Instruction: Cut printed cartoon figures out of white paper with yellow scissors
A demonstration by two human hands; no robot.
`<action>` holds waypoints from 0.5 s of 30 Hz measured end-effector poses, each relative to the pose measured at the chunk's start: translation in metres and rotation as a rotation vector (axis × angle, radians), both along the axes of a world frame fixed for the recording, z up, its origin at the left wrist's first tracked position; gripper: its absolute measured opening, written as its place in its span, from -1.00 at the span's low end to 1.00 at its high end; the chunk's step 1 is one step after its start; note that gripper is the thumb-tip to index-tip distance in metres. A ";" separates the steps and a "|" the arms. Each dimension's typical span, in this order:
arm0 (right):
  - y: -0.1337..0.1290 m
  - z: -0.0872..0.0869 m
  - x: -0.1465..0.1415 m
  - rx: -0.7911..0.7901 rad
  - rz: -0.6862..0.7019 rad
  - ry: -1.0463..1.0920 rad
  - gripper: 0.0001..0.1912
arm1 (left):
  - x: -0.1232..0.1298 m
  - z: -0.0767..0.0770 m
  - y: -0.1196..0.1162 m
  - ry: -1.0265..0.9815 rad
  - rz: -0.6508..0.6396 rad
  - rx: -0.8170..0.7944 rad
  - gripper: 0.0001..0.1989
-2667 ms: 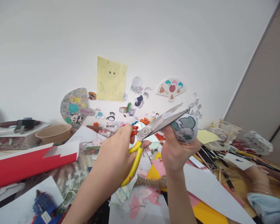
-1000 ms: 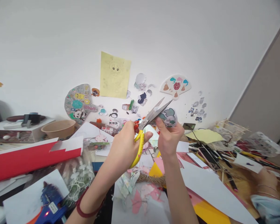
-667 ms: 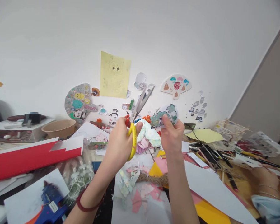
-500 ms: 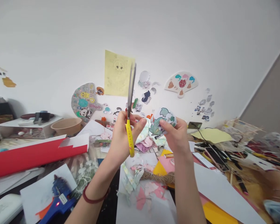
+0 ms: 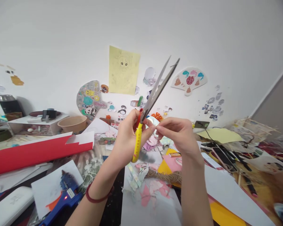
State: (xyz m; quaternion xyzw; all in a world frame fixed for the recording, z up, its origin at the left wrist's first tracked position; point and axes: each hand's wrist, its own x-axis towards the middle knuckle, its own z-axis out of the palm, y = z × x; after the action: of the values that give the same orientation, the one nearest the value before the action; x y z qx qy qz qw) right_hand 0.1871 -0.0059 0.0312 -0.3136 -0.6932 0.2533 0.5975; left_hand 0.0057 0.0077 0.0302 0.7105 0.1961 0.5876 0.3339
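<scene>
My left hand [image 5: 129,138] is closed around the yellow-and-red handle of the scissors [image 5: 138,141]. Their blades point up and to the right, slightly parted. Close beside its fingertips, my right hand [image 5: 179,135] is pinched, and whatever lies between its thumb and finger is too small to make out. The fingertips of both hands nearly meet above a pile of crumpled pastel paper [image 5: 151,142]. Below them lie torn pink scraps [image 5: 153,191] on a white sheet [image 5: 136,215] and a coil of twine [image 5: 165,176].
On the left are a red board [image 5: 30,153], a blue glue gun [image 5: 66,194] with a lit red light, a tan bowl [image 5: 72,124] and a white case [image 5: 13,199]. Phones [image 5: 223,158], pens and white paper [image 5: 228,191] lie right. Drawings hang on the wall behind.
The green-and-white cutout that my right hand held is no longer visible in it. My right fingers have come to my left fingertips. The scissors have tilted right and their blades have parted.
</scene>
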 end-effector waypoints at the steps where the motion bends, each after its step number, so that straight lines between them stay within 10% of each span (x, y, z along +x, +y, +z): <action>1: 0.000 0.000 0.000 -0.017 0.003 -0.004 -0.87 | 0.000 0.000 0.000 0.015 0.023 0.008 -0.71; 10: 0.007 -0.006 -0.005 -0.148 -0.122 -0.511 -0.81 | -0.006 -0.010 0.028 0.121 0.375 -0.003 -0.78; 15: 0.033 -0.036 -0.028 -0.403 0.146 -1.000 -0.80 | -0.020 -0.016 0.051 0.235 0.442 -0.023 -0.78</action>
State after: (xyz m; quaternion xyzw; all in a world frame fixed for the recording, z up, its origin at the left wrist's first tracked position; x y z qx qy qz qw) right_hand 0.1587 0.0275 -0.0052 -0.4555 -0.8505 0.2419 0.1036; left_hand -0.0142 0.0592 0.0144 0.7099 0.3910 0.5574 0.1803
